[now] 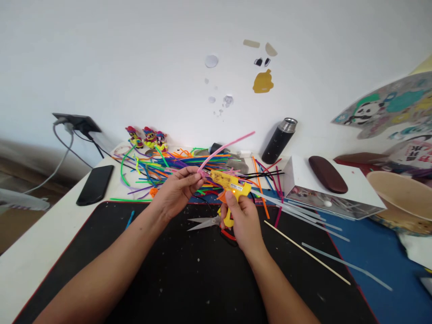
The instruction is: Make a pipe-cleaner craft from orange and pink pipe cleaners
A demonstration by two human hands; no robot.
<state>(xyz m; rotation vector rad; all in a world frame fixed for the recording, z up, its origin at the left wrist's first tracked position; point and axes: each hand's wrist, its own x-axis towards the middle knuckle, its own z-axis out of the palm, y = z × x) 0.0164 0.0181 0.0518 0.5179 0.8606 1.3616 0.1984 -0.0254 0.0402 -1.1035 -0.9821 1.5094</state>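
My left hand [182, 189] pinches a pink pipe cleaner [224, 147], whose free end sticks up to the right. The lower end looks coiled between my fingertips. A yellow hot glue gun [229, 183] is gripped in my right hand [245, 218], its nozzle pointing left at the coiled end; whether they touch I cannot tell. An orange light glows on its body, and a glue stick [270, 198] comes out of its rear. Below the gun lie scissors [204, 223] with spread blades and red handles, partly hidden by my right hand.
Many colourful pipe cleaners [189, 164] are heaped along the wall. A black phone [95, 184] lies at left, small figures [148, 136] behind. At right are a black flask [279, 140], a white box [354, 189] with a glasses case [327, 174], glue sticks [347, 265] and a wooden stick [307, 252].
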